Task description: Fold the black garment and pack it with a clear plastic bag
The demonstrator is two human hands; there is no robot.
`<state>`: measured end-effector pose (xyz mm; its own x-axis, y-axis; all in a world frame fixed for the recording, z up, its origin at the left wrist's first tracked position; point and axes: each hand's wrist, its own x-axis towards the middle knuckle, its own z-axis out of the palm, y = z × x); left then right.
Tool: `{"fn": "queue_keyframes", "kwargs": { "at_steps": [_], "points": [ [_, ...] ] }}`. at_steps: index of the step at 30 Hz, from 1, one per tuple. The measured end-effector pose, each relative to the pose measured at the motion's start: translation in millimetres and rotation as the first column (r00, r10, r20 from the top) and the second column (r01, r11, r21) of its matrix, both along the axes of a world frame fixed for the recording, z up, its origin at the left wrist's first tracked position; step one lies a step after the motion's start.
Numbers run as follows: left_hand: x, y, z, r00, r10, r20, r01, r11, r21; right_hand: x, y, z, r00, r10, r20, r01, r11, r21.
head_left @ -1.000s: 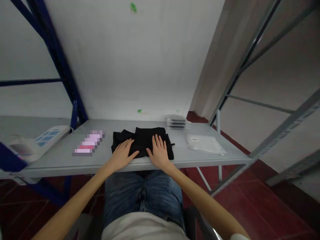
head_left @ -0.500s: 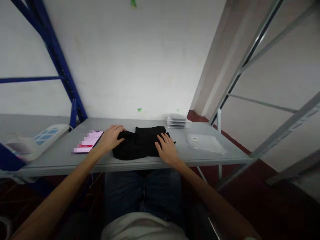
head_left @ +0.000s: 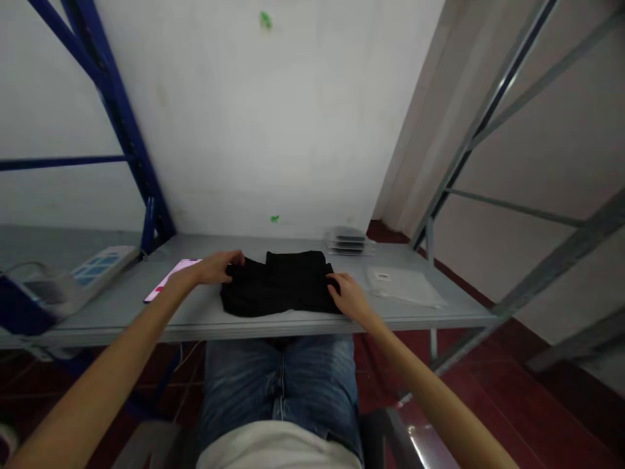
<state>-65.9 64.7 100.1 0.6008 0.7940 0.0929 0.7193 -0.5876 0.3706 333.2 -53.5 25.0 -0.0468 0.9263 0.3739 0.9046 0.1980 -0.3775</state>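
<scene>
A folded black garment (head_left: 288, 286) lies flat near the front edge of the grey table; its exact kind cannot be made out. At its upper left corner, my left hand (head_left: 219, 268) has its fingers curled over the fabric, the thumb beneath them. My right hand (head_left: 349, 297) is at the opposite side, thumb and fingers closed around the right edge of the cloth. The fingertips of both hands are partly lost against the dark fabric.
A phone (head_left: 163, 284) with a lit screen lies left of the garment, partly behind my left forearm. A clear plastic bag (head_left: 405, 285) with a small label is at the right. Stacked clear packets (head_left: 347, 241) stand by the wall. Blue rack posts (head_left: 124, 124) rise at left.
My right hand has slid from the top of the garment to its right edge and closed there. My left hand has curled its spread fingers at the left corner.
</scene>
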Motion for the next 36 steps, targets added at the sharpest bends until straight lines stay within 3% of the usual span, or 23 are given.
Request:
{"fn": "queue_keyframes", "kwargs": {
  "at_steps": [3,5,9,12,14,15,17,19,21,25,28,30,33,36],
  "points": [
    [2.7,6.6,-3.0,0.997,0.043,0.068,-0.043,0.999,0.008,4.5,6.9,1.9,1.0,-0.009,-0.018,0.009,1.0,-0.009],
    [8.2,12.4,-6.4,0.98,0.165,0.113,-0.171,0.984,0.042,8.0,11.6,3.8,1.0,-0.009,-0.016,0.009,1.0,-0.012],
    [24.1,17.9,-13.8,0.851,0.513,0.107,-0.523,0.846,0.101,14.1,18.9,5.6,1.0,0.001,-0.027,-0.003,0.999,-0.049],
    [39.0,8.1,-14.9,0.792,0.61,0.029,-0.593,0.758,0.272,16.6,21.8,4.6,0.999,0.021,-0.042,-0.024,0.998,-0.062],
    [49.9,-4.2,-11.9,0.862,0.506,0.023,-0.466,0.775,0.427,17.9,22.5,3.7,0.998,0.035,-0.05,-0.038,0.998,-0.059],
    [55.3,-11.0,-9.6,0.923,0.385,0.012,-0.346,0.815,0.464,18.4,22.6,3.4,0.998,0.041,-0.053,-0.044,0.997,-0.056],
    [65.1,-23.1,-5.0,0.997,0.045,-0.066,-0.016,0.922,0.386,18.9,22.6,3.5,0.997,0.05,-0.054,-0.053,0.997,-0.053],
    [72.2,-30.7,-2.3,0.976,-0.186,-0.111,0.207,0.949,0.237,18.6,23.0,4.9,0.998,0.044,-0.053,-0.047,0.997,-0.054],
    [76.0,-32.1,-2.4,0.966,-0.23,-0.121,0.249,0.952,0.175,17.3,25.1,7.9,0.997,0.04,-0.059,-0.043,0.998,-0.055],
    [78.0,-18.2,-5.1,0.976,-0.2,-0.082,0.213,0.955,0.207,11.7,40.5,20.2,0.998,0.03,-0.059,-0.031,0.999,-0.014],
    [81.7,1.6,-3.3,0.994,-0.098,0.052,0.084,0.972,0.219,3.5,66.0,36.5,0.997,-0.01,-0.077,0.009,1.0,-0.01],
    [87.3,14.9,-1.3,0.985,0.094,0.148,-0.124,0.969,0.213,-5.3,86.4,48.4,0.989,-0.066,-0.129,0.066,0.998,-0.011],
    [100.7,25.8,-1.5,0.898,0.383,0.214,-0.427,0.878,0.218,-25.8,111.0,59.4,0.956,-0.203,-0.213,0.205,0.979,-0.013],
    [119.9,21.1,-8.0,0.854,0.46,0.243,-0.52,0.78,0.348,-57.8,119.2,55.8,0.935,-0.255,-0.246,0.264,0.965,0.005]
  ]
}}
